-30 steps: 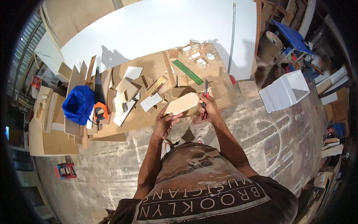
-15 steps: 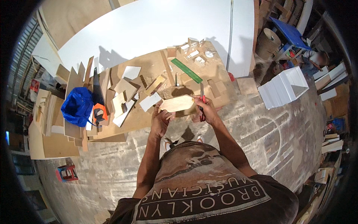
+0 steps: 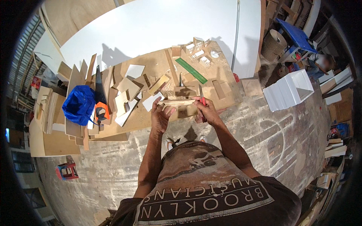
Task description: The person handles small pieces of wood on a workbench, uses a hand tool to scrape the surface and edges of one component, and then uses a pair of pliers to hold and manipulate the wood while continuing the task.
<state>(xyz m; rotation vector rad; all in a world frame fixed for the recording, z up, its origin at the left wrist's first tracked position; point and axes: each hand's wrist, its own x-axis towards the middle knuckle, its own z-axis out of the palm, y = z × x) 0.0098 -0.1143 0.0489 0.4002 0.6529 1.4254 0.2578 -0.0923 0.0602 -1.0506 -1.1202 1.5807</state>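
Observation:
A small pale wooden block is held edge-on above the near side of the worktable. My left hand pinches its left end between thumb and fingertips. At the other end, my right hand grips the block and also clasps a red-handled tool with a slim dark blade pointing away from me. Fingers hide much of the handle, so its exact kind is unclear. Beyond the block lie a green strip, like a ruler, and a long thin wooden strip.
Board offcuts cover the table's left half, beside a blue bag and an orange-handled saw. Small model houses stand at the far right corner. A white box unit rests on the floor at right; a person is behind it.
The wooden block has been tipped from showing its broad face to showing its narrow edge. Both hands have turned with it and still hold it; the blade has tilted slightly left.

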